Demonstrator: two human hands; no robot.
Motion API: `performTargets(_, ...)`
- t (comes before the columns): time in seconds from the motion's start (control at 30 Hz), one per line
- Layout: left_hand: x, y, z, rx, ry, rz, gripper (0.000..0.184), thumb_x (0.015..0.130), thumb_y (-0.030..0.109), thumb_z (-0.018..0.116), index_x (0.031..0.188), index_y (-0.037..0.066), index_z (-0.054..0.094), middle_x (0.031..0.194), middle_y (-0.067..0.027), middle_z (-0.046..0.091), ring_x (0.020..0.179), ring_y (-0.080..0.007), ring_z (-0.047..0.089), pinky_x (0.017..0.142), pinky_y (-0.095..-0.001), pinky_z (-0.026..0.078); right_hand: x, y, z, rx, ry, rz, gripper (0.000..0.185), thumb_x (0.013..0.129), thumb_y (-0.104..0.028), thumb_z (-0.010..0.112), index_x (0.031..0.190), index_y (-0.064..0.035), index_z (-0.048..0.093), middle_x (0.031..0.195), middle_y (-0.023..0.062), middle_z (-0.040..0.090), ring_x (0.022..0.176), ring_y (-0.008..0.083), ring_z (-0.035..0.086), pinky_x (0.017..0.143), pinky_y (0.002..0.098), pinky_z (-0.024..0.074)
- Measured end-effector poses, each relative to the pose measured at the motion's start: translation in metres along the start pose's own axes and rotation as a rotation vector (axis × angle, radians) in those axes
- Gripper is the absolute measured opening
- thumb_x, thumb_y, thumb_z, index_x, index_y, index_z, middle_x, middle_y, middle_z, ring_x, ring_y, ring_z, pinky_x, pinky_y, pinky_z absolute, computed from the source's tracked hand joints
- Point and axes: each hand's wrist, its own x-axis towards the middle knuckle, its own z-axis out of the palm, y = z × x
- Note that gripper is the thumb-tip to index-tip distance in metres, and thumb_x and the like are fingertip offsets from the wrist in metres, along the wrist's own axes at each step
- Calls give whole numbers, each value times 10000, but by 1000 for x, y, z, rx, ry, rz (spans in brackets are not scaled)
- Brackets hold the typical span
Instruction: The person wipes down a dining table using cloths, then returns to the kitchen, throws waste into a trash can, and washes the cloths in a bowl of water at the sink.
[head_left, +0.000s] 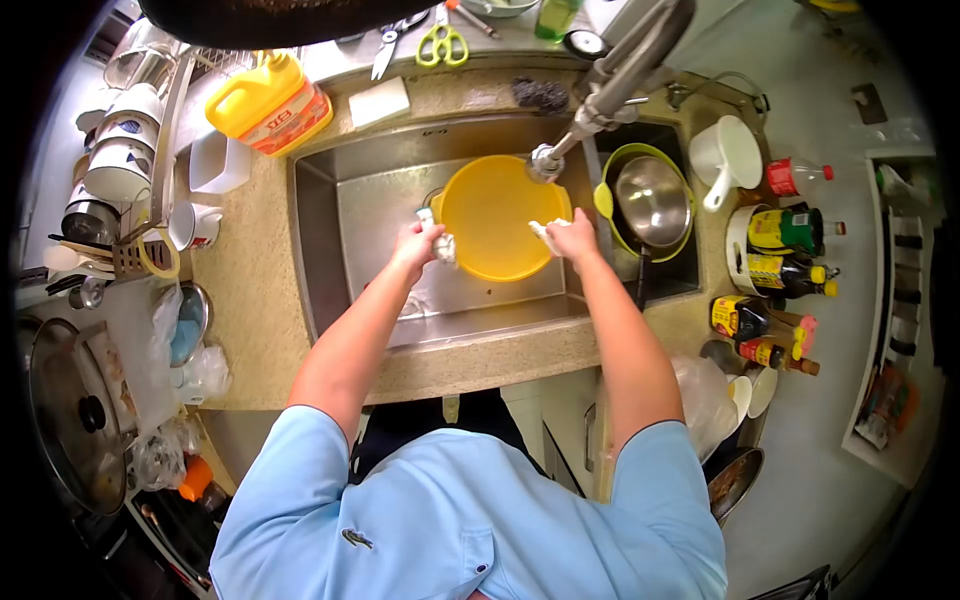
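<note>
A round yellow basin point(492, 222) sits in the large steel sink point(362, 200), below the faucet head point(545, 163). At its left rim, my left hand point(413, 250) is closed on a crumpled white cloth point(443, 246). My right hand point(575, 241) is closed at the opposite rim, with another piece of white cloth point(546, 234) sticking out from the fingers. Whether either hand also grips the rim itself is hard to tell. The inside of the basin looks plain yellow.
In the smaller right sink stand a green-rimmed colander point(637, 155) and a metal bowl point(653, 202). A yellow detergent jug point(268, 105) is at the back left. Sauce bottles point(785, 270) and a white ladle-like pot point(725, 155) line the right. Scissors point(442, 45) lie behind.
</note>
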Motion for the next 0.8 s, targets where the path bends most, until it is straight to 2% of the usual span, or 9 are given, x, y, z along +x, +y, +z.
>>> performTargets(0.07, 10, -1, -5, -92, -20, -44, 188, 939, 152, 616, 1096, 49, 630, 931, -44, 685, 770, -138, 667, 646, -283, 549, 16, 7, 3, -13, -89, 37, 859, 739, -99, 696, 1454, 125, 276, 1145, 250, 624, 795, 295, 698, 513, 361, 584)
performTargets(0.1, 13, -2, -6, -184, -52, -73, 191, 944, 156, 612, 1103, 51, 626, 943, -48, 688, 780, -145, 674, 658, -286, 558, 20, 10, 5, -15, -98, 50, 859, 739, -99, 696, 1454, 125, 276, 1145, 250, 624, 795, 295, 698, 513, 361, 584)
performTargets(0.2, 17, 1, -25, -145, -46, -88, 201, 932, 177, 629, 1102, 71, 629, 948, -36, 692, 795, -145, 677, 672, -294, 554, 17, 18, 11, 98, -124, 117, 762, 751, -66, 680, 1390, 166, 335, 1076, 256, 640, 715, 268, 699, 510, 346, 583)
performTargets(0.33, 12, 17, -59, -55, -21, -50, 195, 913, 203, 652, 1071, 90, 640, 916, -23, 690, 776, -131, 661, 648, -291, 525, -1, 19, 36, 153, -233, 124, 655, 763, -80, 677, 1317, 162, 424, 997, 212, 673, 710, 239, 699, 505, 332, 590)
performTargets(0.5, 13, 23, -99, -46, 65, -11, 202, 904, 206, 664, 1054, 72, 639, 897, -29, 689, 753, -130, 657, 634, -281, 515, -33, 21, 77, 226, -221, 140, 571, 777, -82, 683, 1258, 142, 470, 981, 191, 675, 713, 231, 698, 515, 331, 601)
performTargets(0.57, 12, 27, -118, -87, 217, 55, 220, 889, 195, 676, 1047, 44, 649, 891, -39, 695, 727, -129, 660, 609, -270, 495, -41, 27, 104, 295, -248, 116, 303, 795, -104, 689, 1031, 71, 616, 893, 166, 691, 657, 224, 690, 469, 327, 569)
performTargets(0.7, -8, 38, -135, 327, 446, 344, 261, 873, 214, 696, 951, -34, 673, 870, -88, 708, 736, -163, 655, 647, -320, 506, -61, 23, 137, 395, -348, 86, 355, 808, -161, 715, 1052, 75, 612, 878, 159, 694, 630, 213, 684, 476, 327, 572)
performTargets(0.77, -40, 53, -119, 397, 442, 402, 265, 866, 221, 708, 933, -33, 675, 859, -91, 706, 733, -155, 650, 643, -320, 504, -65, 19, 144, 200, -448, 134, 523, 787, -230, 769, 1165, 84, 590, 889, 145, 698, 713, 207, 698, 539, 317, 578)
performTargets(0.8, -51, 56, -112, 468, 437, 458, 269, 859, 228, 720, 916, -31, 678, 849, -94, 703, 730, -147, 645, 639, -320, 503, -72, 21, 150, -51, -269, -19, 646, 761, -303, 816, 1243, 64, 591, 955, 132, 703, 839, 174, 688, 664, 294, 572)
